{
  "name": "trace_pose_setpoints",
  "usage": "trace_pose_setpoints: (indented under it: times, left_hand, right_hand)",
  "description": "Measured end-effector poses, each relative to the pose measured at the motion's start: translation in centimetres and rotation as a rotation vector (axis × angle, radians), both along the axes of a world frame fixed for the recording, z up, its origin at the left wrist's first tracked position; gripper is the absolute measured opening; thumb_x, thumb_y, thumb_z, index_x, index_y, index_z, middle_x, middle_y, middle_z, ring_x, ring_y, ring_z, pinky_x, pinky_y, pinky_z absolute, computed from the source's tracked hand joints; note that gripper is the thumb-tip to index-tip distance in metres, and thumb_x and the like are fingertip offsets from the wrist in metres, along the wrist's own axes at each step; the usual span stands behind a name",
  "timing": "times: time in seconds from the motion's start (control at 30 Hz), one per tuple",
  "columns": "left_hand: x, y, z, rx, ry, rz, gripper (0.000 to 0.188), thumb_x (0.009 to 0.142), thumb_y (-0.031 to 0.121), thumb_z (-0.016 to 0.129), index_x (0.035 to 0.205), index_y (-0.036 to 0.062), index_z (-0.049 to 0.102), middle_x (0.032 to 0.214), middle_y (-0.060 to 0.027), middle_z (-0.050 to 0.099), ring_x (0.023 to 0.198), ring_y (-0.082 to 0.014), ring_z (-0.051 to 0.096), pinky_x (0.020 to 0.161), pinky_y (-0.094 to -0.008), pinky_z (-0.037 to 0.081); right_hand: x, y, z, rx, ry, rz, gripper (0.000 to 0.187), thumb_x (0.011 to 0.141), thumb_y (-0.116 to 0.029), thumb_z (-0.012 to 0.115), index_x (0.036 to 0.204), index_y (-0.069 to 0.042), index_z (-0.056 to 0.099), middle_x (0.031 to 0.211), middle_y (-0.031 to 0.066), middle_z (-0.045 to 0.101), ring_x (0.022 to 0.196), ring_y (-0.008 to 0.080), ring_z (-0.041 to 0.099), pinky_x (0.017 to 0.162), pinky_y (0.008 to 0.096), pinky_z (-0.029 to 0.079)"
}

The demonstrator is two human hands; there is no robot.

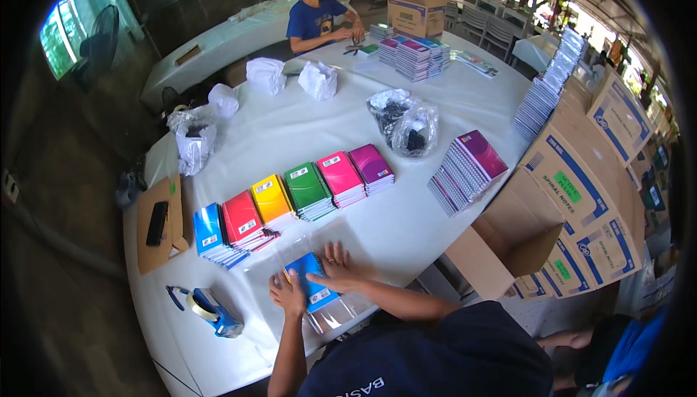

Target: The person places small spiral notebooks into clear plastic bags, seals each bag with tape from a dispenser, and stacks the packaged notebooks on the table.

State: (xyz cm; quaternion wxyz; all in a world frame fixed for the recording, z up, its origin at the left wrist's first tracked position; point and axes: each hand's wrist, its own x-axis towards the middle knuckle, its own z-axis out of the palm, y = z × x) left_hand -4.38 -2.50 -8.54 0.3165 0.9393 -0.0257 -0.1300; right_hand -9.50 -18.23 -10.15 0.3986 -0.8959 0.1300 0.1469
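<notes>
Both hands' fingers (335, 258) flat atop blue notebook (311, 286).

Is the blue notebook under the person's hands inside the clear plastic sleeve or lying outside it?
Cannot tell. The blue notebook lies on the clear plastic sleeve, both hands pressing it, but glare hides whether plastic covers it.

Both hands, the left hand (288, 294) and right hand (336, 270), cover part of the blue notebook (312, 287); its clear plastic sleeve (335, 317) blurs beside it. Beyond the notebook, the contents of two plastic bags (404, 123) stay unreadable.
</notes>
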Motion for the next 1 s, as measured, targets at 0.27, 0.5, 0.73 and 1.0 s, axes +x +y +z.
trace_pose_setpoints:
  times: [0.27,0.5,0.73,1.0]
  left_hand:
    - [-1.4,-0.2,6.3,-0.924,-0.151,-0.146,0.065,0.095,0.035,0.048,0.141,-0.0025,0.022,0.141,-0.0198,0.031,0.128,-0.0293,0.035,0.106,-0.0378,0.026]
    - [-1.8,-0.4,3.4,-0.799,-0.389,-0.119,0.055,0.093,0.022,0.050,0.137,-0.0051,0.031,0.133,-0.0223,0.042,0.121,-0.0306,0.043,0.104,-0.0384,0.031]
    - [-3.6,-0.2,3.7,-0.306,-0.882,-0.130,0.033,0.086,0.010,0.058,0.119,0.0075,0.060,0.128,-0.0150,0.050,0.121,-0.0328,0.043,0.102,-0.0416,0.031]
    - [-4.4,-0.4,6.6,0.103,-0.715,-0.412,0.058,0.093,0.047,0.039,0.136,0.0073,0.044,0.143,-0.0100,0.040,0.137,-0.0325,0.022,0.108,-0.0493,0.001]
  right_hand:
    - [-0.2,2.4,6.3,0.844,-0.794,-0.163,0.073,0.084,-0.027,0.068,0.137,-0.002,0.024,0.134,0.0135,0.032,0.126,0.0209,0.032,0.106,0.0345,0.026]
    - [0.4,3.4,4.6,0.683,-0.827,-0.364,0.047,0.086,-0.019,0.062,0.124,-0.001,0.043,0.110,0.0126,0.053,0.104,0.0194,0.052,0.091,0.0326,0.041]
    - [1.5,4.1,3.4,0.640,-0.806,-0.522,0.040,0.088,-0.016,0.057,0.123,0.001,0.048,0.117,0.0166,0.054,0.111,0.0240,0.052,0.096,0.0338,0.039]
    - [0.3,3.8,5.1,-0.108,-0.828,-0.399,0.060,0.089,-0.034,0.049,0.138,-0.002,0.036,0.126,0.0211,0.041,0.117,0.0360,0.036,0.099,0.0472,0.028]
